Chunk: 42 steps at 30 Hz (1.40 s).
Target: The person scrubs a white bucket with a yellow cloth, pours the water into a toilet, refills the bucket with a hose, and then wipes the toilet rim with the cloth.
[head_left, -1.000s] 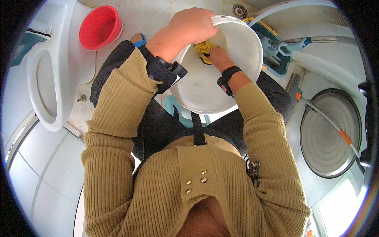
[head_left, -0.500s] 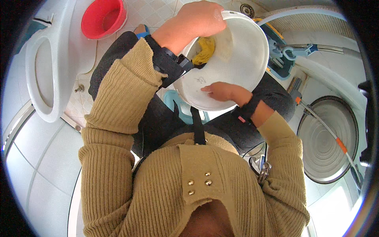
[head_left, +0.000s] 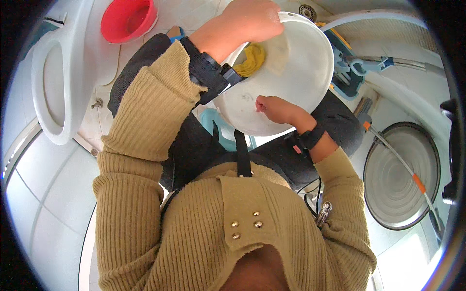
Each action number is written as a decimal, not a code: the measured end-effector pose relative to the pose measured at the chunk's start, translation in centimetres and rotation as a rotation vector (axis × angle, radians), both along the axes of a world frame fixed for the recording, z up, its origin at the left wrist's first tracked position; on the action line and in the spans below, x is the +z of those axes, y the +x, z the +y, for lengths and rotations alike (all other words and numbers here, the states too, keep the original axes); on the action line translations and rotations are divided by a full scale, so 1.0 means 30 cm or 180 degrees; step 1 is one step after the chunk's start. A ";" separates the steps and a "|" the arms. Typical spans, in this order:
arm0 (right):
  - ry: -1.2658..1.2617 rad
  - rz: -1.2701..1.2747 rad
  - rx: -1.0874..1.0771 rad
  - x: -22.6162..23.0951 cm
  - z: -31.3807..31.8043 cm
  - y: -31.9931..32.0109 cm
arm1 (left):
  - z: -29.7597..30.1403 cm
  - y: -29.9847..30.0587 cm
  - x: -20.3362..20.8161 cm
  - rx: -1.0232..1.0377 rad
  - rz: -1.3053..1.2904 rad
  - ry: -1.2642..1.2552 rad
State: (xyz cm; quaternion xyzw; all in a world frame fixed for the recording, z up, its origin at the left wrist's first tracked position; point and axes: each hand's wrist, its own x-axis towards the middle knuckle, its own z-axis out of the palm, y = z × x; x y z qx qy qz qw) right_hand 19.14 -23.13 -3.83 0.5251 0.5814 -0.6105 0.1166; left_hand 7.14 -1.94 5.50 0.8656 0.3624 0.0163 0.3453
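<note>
A white bucket (head_left: 310, 63) lies tilted between my knees, its mouth toward me. With fingers wrapped over the far left of its rim, my left hand (head_left: 255, 22) holds it; the fingertips are partly hidden. My right hand (head_left: 279, 110) reaches inside the bucket, fingers curled in, and nothing shows in them. Just left of those fingers is a faint dark mark (head_left: 247, 97) on the bucket's inner wall. Deeper in, below my left wrist, sits a crumpled yellow cloth (head_left: 251, 60).
A red basin (head_left: 127, 22) stands at the far left beside a white toilet (head_left: 73, 72). Under the bucket is part of a light blue stool (head_left: 216, 123). At right are a blue-grey mop bucket (head_left: 347, 87), a long-handled tool (head_left: 398, 157) and a round lid-like disc (head_left: 403, 194).
My right hand's extended fingers have curled in, and the hand has shifted slightly up along the inner wall. My left hand stays on the rim, and the bucket has moved slightly.
</note>
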 end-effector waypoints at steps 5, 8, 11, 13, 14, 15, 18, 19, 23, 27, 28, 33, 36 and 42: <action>0.0249 0.0179 -0.0251 -0.029 -0.001 0.018 | 0.000 -0.007 0.000 0.0117 -0.0206 0.0142; 0.0244 0.0178 -0.0226 -0.037 0.003 0.016 | 0.003 -0.006 0.013 0.0036 -0.0199 0.0001; 0.0061 0.0399 -0.0337 -0.032 0.003 0.008 | 0.001 -0.009 0.027 0.0035 -0.0116 -0.0099; 0.0120 0.0237 -0.0227 -0.025 0.005 0.002 | -0.002 -0.002 0.029 0.0059 -0.0077 -0.0099; 0.0163 0.0230 -0.0220 -0.021 0.005 0.000 | -0.002 0.006 0.027 0.0060 -0.0058 -0.0093; 0.0139 0.0194 -0.0174 -0.019 0.010 -0.001 | -0.002 0.009 0.024 0.0065 -0.0036 -0.0078; -0.0015 0.0342 -0.0166 -0.015 0.018 -0.004 | -0.004 0.006 0.015 0.0040 -0.0025 -0.0056; -0.0116 0.0357 -0.0187 -0.016 0.019 -0.005 | -0.006 0.008 0.013 0.0046 -0.0034 -0.0043; 0.0091 0.0342 -0.0112 -0.031 0.022 -0.016 | -0.010 0.013 0.011 0.0062 -0.0173 0.0044; 0.0098 0.0501 -0.0116 -0.034 0.024 -0.029 | -0.013 0.003 0.021 0.0006 -0.0178 -0.0026; 0.0132 0.0472 -0.0075 -0.033 0.026 -0.030 | -0.013 0.003 0.022 0.0020 -0.0185 -0.0025; -0.0260 0.0550 -0.0092 -0.024 0.040 -0.031 | -0.017 0.011 0.029 0.0016 -0.0122 -0.0068; 0.0035 0.0696 -0.0115 -0.035 0.037 -0.047 | -0.016 0.008 0.031 -0.0086 -0.0108 -0.0036; -0.0181 0.1016 -0.0649 -0.072 0.020 -0.078 | -0.019 0.025 0.028 -0.0053 -0.0079 -0.0057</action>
